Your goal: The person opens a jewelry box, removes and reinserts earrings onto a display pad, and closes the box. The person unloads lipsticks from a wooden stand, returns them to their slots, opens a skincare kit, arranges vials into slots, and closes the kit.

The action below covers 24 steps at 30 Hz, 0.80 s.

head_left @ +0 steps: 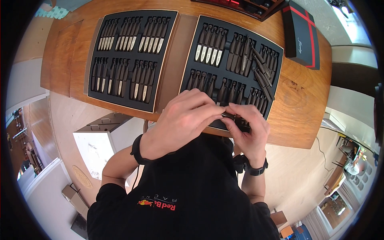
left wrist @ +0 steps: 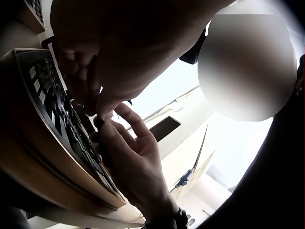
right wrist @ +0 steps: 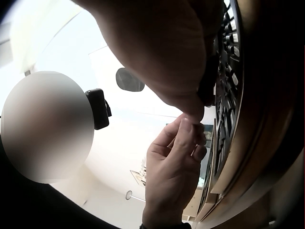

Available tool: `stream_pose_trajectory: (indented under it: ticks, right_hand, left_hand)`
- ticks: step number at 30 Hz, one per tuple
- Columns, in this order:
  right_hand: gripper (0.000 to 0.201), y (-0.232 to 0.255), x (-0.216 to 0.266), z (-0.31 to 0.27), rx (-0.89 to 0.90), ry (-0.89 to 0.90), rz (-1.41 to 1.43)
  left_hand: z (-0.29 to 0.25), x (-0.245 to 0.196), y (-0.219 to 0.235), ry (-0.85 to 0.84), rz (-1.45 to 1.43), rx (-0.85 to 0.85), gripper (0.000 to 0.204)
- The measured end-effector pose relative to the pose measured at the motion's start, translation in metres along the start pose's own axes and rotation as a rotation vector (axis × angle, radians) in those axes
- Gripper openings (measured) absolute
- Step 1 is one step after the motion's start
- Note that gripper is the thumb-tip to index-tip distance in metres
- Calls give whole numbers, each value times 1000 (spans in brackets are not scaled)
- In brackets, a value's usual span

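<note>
In the head view, my left hand (head_left: 180,120) and right hand (head_left: 252,126) meet over the near edge of the right-hand tray. Between their fingertips they pinch a small, slender dark piece (head_left: 228,115), mostly hidden by the fingers; its kind I cannot tell. Below them the black tray (head_left: 192,66) holds groups of slender dark pieces, some with pale silver tips (head_left: 209,55). Several loose dark pieces (head_left: 262,74) lie crosswise over its right side. From the left wrist, the right hand (left wrist: 138,160) shows with thumb and fingers drawn together; the right wrist view shows the left hand (right wrist: 174,162) pinching too.
A second black tray (head_left: 126,56) of similar pieces lies at left, joined by a brown strip (head_left: 175,52). A dark box with red ribbon (head_left: 302,38) stands at back right, a dark wooden rack (head_left: 250,6) at the back. The wooden table's (head_left: 298,108) near edge meets the body.
</note>
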State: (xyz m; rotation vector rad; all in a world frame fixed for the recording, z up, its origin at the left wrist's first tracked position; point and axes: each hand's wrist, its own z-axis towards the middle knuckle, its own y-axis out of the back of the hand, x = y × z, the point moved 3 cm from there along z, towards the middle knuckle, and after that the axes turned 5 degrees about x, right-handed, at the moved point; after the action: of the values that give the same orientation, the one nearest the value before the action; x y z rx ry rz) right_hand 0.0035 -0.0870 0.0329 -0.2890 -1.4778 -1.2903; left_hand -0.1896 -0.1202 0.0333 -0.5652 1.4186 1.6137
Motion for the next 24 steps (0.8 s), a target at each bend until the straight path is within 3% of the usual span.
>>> stream_pose_trajectory:
  ticks: [2,10,11,13,15,19,21,24]
  right_hand:
    - [34,1,-1,2,-54,-134,91]
    - [29,3,-12,-4,17,-221,90]
    - [28,2,-13,-4,29,-265,110]
    - [27,0,-13,-3,32,-195,68]
    - [27,-2,-11,-2,36,-126,29]
    - [23,-2,-12,0,2,-44,-79]
    - [22,-2,-12,-1,-22,-4,-111]
    - [21,-3,-13,0,-47,-8,-112]
  left_hand:
    - [-2,2,4,53,-43,-24,25]
    - [-16,3,14,160,-121,-43,22]
    - [-17,2,16,246,-202,-21,21]
    - [-17,6,17,336,-279,0,20]
    - [-16,17,17,370,-546,-124,22]
    - [1,16,39,547,-543,-85,24]
    - [8,22,41,525,-501,-76,23]
    - [21,21,38,504,-112,155,24]
